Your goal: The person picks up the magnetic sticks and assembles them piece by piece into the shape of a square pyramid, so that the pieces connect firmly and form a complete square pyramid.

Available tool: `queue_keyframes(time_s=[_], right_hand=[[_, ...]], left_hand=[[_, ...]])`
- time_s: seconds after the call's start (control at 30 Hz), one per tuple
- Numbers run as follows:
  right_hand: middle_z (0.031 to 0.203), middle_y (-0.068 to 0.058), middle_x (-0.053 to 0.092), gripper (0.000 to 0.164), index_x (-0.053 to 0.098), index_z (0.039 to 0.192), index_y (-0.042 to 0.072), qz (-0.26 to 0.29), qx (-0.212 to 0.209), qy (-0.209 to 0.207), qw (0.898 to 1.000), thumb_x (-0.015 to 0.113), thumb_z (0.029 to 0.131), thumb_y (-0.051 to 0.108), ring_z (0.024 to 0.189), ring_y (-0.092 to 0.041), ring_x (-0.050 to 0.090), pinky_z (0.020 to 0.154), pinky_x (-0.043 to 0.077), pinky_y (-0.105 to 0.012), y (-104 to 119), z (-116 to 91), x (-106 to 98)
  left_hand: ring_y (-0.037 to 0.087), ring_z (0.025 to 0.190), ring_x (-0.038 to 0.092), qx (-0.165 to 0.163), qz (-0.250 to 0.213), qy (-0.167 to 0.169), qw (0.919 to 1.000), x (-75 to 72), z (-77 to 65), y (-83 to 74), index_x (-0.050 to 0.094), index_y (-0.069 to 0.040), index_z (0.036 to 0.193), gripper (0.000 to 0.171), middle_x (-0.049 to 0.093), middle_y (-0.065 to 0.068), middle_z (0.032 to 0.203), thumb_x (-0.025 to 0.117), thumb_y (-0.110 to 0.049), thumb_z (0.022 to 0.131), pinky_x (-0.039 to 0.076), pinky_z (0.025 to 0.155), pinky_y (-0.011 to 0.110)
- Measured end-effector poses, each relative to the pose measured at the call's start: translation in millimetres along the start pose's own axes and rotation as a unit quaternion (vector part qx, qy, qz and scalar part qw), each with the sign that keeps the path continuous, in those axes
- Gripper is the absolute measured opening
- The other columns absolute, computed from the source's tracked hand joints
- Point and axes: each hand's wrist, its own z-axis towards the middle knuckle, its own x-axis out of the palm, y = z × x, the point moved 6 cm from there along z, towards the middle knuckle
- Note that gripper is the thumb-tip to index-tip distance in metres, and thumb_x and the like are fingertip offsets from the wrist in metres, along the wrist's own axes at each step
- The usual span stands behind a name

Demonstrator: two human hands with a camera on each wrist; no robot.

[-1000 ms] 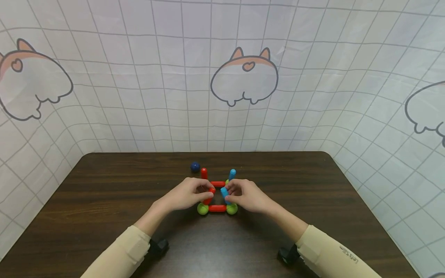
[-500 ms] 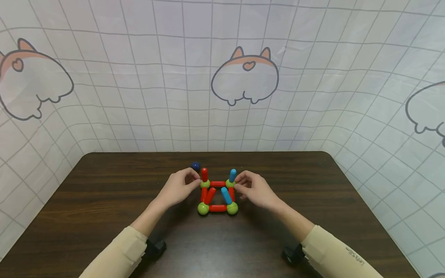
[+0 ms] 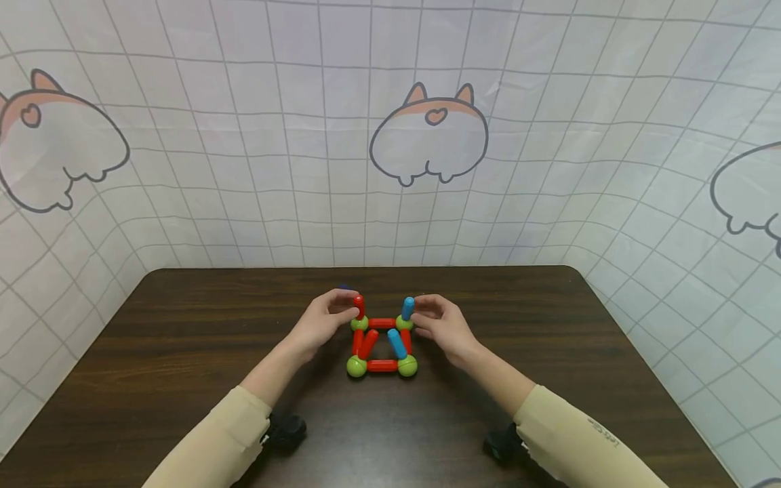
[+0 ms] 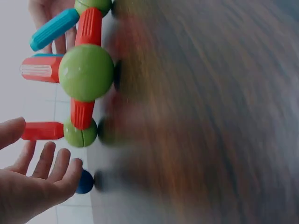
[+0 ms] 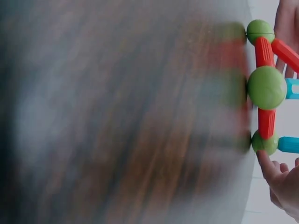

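Note:
A square frame of magnetic rods and balls lies on the table, with green balls (image 3: 356, 367) at its corners and red rods (image 3: 382, 366) between them. My left hand (image 3: 326, 320) pinches the far-left upright red rod (image 4: 44, 130) between thumb and index finger. At the far-right corner my right hand (image 3: 448, 329) holds the upright blue rod (image 3: 408, 308) with thumb and index finger. One of its lower fingers touches the green ball (image 5: 265, 143) there. Two nearer rods, one red (image 3: 369, 343) and one blue (image 3: 396, 343), lean inward.
A dark blue ball (image 4: 85, 182) sits behind the left hand, mostly hidden in the head view. The dark wooden table (image 3: 183, 359) ends at a white gridded curtain (image 3: 244, 169) with animal drawings.
Both hands have let go of the near leaning rods and moved outward and away to the far upright rods. The frame has stayed in place; the left hand now covers most of the dark blue ball.

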Motion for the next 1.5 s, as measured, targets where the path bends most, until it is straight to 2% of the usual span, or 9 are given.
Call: queue_keyframes(time_s=[0.1, 0.23, 0.57, 0.93, 1.3, 1.5], right_hand=[[0.128, -0.022, 0.061, 0.036, 0.056, 0.135, -0.005, 0.006, -0.003, -0.002, 1.0, 0.063, 0.1, -0.003, 0.117, -0.033, 0.062, 0.1, 0.051, -0.051, 0.3, 0.3, 3.4], [0.127, -0.022, 0.062, 0.035, 0.057, 0.134, -0.005, 0.009, -0.013, -0.005, 1.0, 0.062, 0.1, -0.003, 0.117, -0.032, 0.062, 0.098, 0.052, -0.052, 1.6, 0.9, 7.1], [0.124, -0.021, 0.061, 0.029, 0.059, 0.131, -0.004, -0.002, -0.015, -0.004, 1.0, 0.061, 0.102, -0.001, 0.109, -0.032, 0.064, 0.094, 0.054, -0.051, 0.0, 4.1, 6.7], [0.119, -0.019, 0.064, 0.025, 0.064, 0.123, -0.006, -0.024, -0.027, 0.001, 0.999, 0.065, 0.098, -0.003, 0.108, -0.036, 0.066, 0.093, 0.055, -0.052, 2.2, 5.4, 10.9], [0.119, -0.019, 0.064, 0.027, 0.067, 0.125, -0.005, -0.048, -0.035, 0.015, 0.998, 0.066, 0.098, -0.002, 0.109, -0.037, 0.066, 0.093, 0.055, -0.052, 2.8, 6.4, 13.1], [0.118, -0.015, 0.066, 0.031, 0.068, 0.128, -0.004, -0.076, -0.038, 0.028, 0.996, 0.068, 0.097, -0.001, 0.104, -0.033, 0.067, 0.091, 0.056, -0.05, 4.8, 5.8, 14.4]], left_hand=[[0.034, 0.117, 0.059, -0.017, -0.037, -0.002, 0.9992, 3.6, 1.6, 0.9, 0.058, -0.003, 0.14, 0.039, 0.06, 0.017, 0.129, 0.065, -0.01, 0.102, 0.044, 0.107, 0.053], [0.033, 0.112, 0.062, -0.025, -0.064, -0.01, 0.9976, 5.7, 3.0, 1.4, 0.059, -0.001, 0.138, 0.037, 0.06, 0.018, 0.125, 0.064, -0.009, 0.102, 0.048, 0.104, 0.053], [0.033, 0.111, 0.062, -0.017, -0.063, -0.016, 0.9978, 7.5, 4.7, 3.4, 0.06, 0.001, 0.138, 0.037, 0.062, 0.017, 0.124, 0.064, -0.008, 0.103, 0.049, 0.102, 0.052], [0.031, 0.114, 0.063, 0.009, -0.016, -0.004, 0.9998, 9.8, 1.0, -1.7, 0.066, -0.007, 0.134, 0.033, 0.064, 0.013, 0.126, 0.067, -0.01, 0.101, 0.051, 0.098, 0.051], [0.029, 0.111, 0.065, 0.053, 0.035, 0.017, 0.9979, 15.4, 0.0, -5.9, 0.066, -0.001, 0.132, 0.032, 0.067, 0.015, 0.127, 0.067, -0.008, 0.101, 0.052, 0.097, 0.049], [0.026, 0.109, 0.066, 0.062, 0.067, 0.02, 0.9957, 18.1, -0.4, -7.2, 0.069, -0.004, 0.13, 0.031, 0.069, 0.006, 0.123, 0.069, -0.008, 0.099, 0.053, 0.094, 0.046]])
